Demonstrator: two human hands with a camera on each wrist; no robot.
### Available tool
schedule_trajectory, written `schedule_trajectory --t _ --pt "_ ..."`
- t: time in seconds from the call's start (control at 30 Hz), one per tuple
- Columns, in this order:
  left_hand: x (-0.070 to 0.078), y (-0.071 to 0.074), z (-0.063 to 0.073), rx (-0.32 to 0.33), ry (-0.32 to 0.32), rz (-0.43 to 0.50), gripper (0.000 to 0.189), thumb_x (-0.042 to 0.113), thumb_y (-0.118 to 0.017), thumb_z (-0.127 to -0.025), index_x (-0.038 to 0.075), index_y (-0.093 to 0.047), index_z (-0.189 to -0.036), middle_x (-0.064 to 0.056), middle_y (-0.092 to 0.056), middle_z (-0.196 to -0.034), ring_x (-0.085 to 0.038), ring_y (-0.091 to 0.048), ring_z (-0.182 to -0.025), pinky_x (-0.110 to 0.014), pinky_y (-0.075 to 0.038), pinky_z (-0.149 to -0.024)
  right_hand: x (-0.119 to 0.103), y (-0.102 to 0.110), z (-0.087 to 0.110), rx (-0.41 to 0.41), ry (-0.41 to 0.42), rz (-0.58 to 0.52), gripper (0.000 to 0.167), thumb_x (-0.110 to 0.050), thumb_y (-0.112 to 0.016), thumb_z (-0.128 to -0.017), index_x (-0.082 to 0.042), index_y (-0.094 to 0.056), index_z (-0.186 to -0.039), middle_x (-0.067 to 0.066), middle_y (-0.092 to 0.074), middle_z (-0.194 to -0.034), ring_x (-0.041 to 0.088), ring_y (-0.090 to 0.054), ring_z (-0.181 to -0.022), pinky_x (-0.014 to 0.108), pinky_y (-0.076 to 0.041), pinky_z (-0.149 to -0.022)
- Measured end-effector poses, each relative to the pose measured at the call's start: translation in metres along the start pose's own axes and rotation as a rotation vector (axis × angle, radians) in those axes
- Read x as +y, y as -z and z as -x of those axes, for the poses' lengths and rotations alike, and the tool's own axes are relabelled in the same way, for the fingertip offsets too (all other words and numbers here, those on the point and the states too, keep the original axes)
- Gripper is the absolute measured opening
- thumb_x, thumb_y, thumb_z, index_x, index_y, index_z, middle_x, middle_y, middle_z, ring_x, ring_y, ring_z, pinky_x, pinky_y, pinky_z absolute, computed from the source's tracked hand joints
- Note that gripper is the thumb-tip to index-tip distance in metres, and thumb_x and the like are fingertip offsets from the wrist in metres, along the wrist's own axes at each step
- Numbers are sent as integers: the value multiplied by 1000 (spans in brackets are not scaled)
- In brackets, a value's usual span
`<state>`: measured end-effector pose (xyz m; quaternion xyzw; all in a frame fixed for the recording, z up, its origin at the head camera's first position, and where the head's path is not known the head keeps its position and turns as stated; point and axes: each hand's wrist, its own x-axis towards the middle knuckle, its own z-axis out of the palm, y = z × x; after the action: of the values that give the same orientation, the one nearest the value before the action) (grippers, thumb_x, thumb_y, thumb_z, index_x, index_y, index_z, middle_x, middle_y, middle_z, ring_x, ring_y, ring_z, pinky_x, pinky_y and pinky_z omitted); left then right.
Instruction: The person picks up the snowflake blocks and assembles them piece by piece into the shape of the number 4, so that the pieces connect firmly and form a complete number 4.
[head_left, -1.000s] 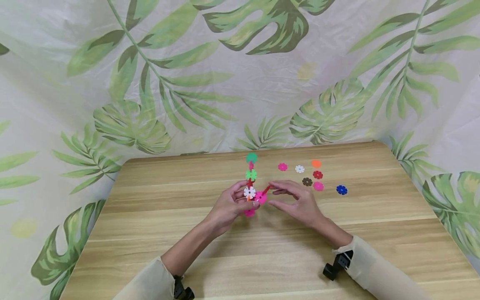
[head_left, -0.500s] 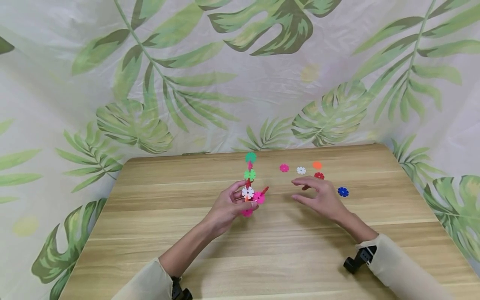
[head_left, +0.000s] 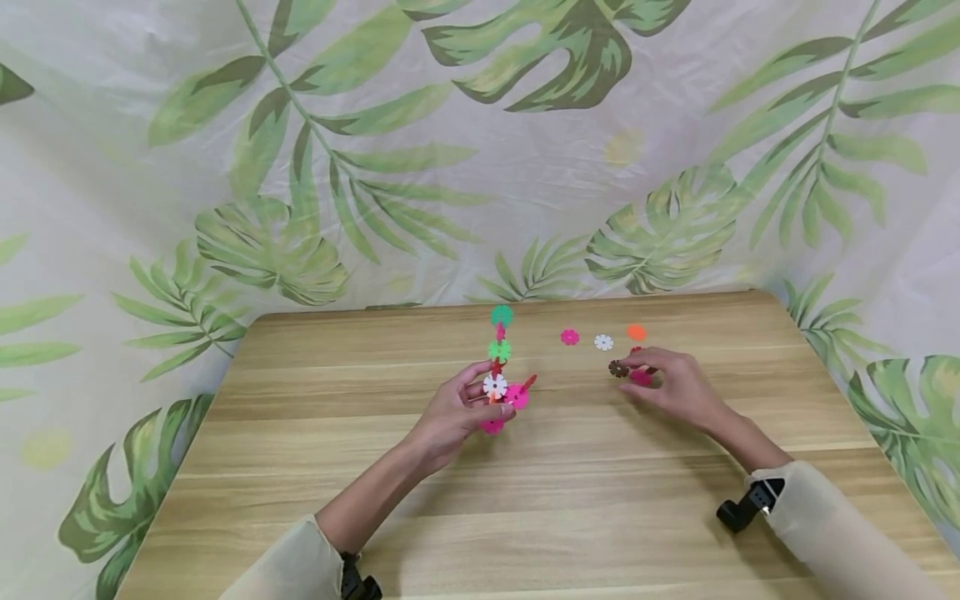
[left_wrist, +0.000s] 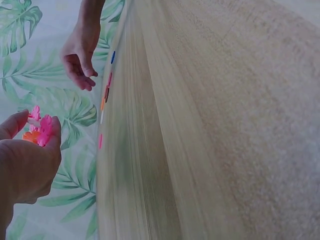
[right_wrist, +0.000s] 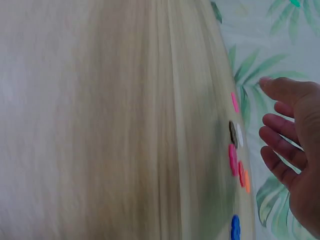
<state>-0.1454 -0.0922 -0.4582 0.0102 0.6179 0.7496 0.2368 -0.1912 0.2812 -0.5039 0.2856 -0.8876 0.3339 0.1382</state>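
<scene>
My left hand (head_left: 448, 418) pinches a linked string of toothed plastic snowflake discs (head_left: 495, 386) between thumb and fingers. The string rises from a pink disc by the thumb through white, red and light green discs to a teal disc (head_left: 502, 316) at its far end. On its right side, a pink disc (head_left: 517, 397) carries a red disc (head_left: 529, 382) seen edge-on. My right hand (head_left: 682, 387) hangs over the loose discs, fingers loosely bent, with nothing in its grasp. A brown disc (head_left: 618, 368) and a pink disc (head_left: 641, 377) show by its fingertips.
On the wooden table (head_left: 337, 500), a pink disc (head_left: 570, 337), a white disc (head_left: 603, 342) and an orange disc (head_left: 636, 332) lie toward the back. In the right wrist view a blue disc (right_wrist: 235, 228) lies apart. A leaf-print cloth (head_left: 540, 167) hangs behind the table.
My right hand has let go of the red disc on the string and moved right, over the loose discs. My left hand keeps its hold almost in place.
</scene>
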Motion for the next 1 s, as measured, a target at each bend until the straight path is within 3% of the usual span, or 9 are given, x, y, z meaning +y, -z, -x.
schedule_trajectory --t 0.17,0.37,0.57,1.0 --pt "-1 2 0 -5 9 20 77 -4 -76 -94 8 -40 -160 -14 -67 -130 -17 -73 -105 -26 -62 -80 13 6 1 -56 -36 29 35 -5 -93 -78 3 -78 -109 13 -79 -99 25 -75 -81 44 -65 -73" --pt "0 4 1 -2 19 17 80 -4 -76 -94 9 -36 -162 -18 -65 -134 -19 -75 -105 -28 -62 -85 25 13 2 -146 -107 69 28 -4 -91 -80 -1 -79 -106 9 -78 -99 23 -72 -83 38 -62 -73" --pt "-1 4 1 8 26 -10 82 -3 -78 -93 9 -36 -162 -17 -66 -133 -18 -74 -104 -27 -62 -84 35 15 1 -183 -136 112 29 -8 -92 -81 -1 -80 -106 8 -76 -99 19 -67 -83 33 -57 -72" --pt "0 4 0 18 30 -12 82 -3 -79 -91 10 -38 -160 -15 -67 -129 -18 -74 -102 -28 -62 -84 41 18 -2 -214 -157 17 24 -7 -92 -82 -3 -81 -103 5 -74 -95 20 -68 -85 32 -57 -76"
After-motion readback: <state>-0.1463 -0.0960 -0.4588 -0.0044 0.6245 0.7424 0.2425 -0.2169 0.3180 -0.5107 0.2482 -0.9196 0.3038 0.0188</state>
